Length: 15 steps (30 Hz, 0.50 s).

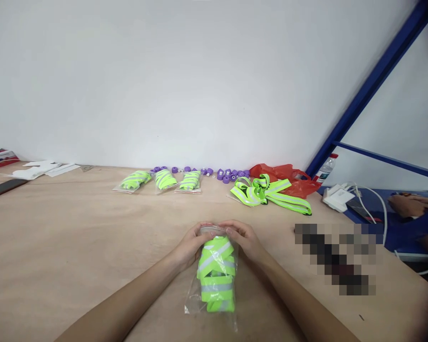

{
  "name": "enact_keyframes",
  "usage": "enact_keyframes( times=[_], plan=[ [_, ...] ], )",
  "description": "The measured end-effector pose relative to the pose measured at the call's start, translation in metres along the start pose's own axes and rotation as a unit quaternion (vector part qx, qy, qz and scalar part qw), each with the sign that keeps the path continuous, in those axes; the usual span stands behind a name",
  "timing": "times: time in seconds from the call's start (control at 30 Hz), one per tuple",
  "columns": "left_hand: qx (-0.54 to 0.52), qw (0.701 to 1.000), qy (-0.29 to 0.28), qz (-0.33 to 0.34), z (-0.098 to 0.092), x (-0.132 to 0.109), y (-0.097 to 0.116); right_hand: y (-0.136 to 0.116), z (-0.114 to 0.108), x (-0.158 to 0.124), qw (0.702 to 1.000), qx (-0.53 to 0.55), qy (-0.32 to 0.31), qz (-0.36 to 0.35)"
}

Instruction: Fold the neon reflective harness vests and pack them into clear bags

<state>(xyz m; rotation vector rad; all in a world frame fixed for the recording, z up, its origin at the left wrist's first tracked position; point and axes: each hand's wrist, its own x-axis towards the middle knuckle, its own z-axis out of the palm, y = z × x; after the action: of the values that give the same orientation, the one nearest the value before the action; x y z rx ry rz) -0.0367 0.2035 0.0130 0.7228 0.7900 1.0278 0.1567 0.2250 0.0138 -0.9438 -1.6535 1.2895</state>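
Observation:
Right in front of me is a clear zip-lock bag [190, 299] with folded neon-yellow reflective straps [217, 287] inside, banded in silver. Its zip edge points away from me. My left hand [194, 243] grips the left end of that edge, thumb on top and fingers beneath. At the right end, my right hand [245, 237] pinches the same edge between thumb and fingers. The fingertips under the bag are partly hidden.
Toward the wall lie three filled bags, one a strap bag [135, 180], and several purple wheels [226, 175]. Loose reflective straps [267, 192] lie by a red plastic bag [299, 178]. A bottle [326, 168], a white charger [338, 197] and a blurred-out object [337, 259] are at right.

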Motion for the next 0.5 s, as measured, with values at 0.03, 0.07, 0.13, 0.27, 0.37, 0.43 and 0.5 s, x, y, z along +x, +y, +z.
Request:
enact_keyframes(
  times=[0.03, 0.07, 0.13, 0.27, 0.37, 0.43, 0.5],
  plan=[
    [0.002, 1.0, -0.002, 0.006, 0.0, 0.0, 0.0, 0.0, 0.0, 0.0, 1.0, 0.009, 0.0, 0.0],
    [0.001, 1.0, -0.005, 0.011, 0.0, 0.0, -0.001, -0.001, -0.001, 0.0, 1.0, 0.016, -0.001, 0.002],
    [-0.005, 1.0, -0.01, 0.013, 0.0, 0.0, -0.002, -0.002, -0.002, 0.0, 1.0, 0.027, -0.009, 0.009],
    [-0.004, 1.0, -0.009, 0.006, -0.003, 0.002, -0.005, -0.002, -0.005, -0.001, 0.997, 0.048, -0.053, 0.031],
    [0.005, 1.0, -0.011, 0.008, -0.006, 0.005, -0.008, -0.004, -0.008, -0.002, 0.993, 0.065, -0.086, 0.051],
    [0.009, 1.0, -0.014, 0.01, -0.009, 0.006, -0.009, -0.007, -0.01, -0.003, 0.99, 0.071, -0.1, 0.068],
    [0.015, 1.0, -0.021, 0.013, -0.01, 0.006, -0.01, -0.01, -0.011, -0.004, 0.988, 0.071, -0.109, 0.087]
  ],
)
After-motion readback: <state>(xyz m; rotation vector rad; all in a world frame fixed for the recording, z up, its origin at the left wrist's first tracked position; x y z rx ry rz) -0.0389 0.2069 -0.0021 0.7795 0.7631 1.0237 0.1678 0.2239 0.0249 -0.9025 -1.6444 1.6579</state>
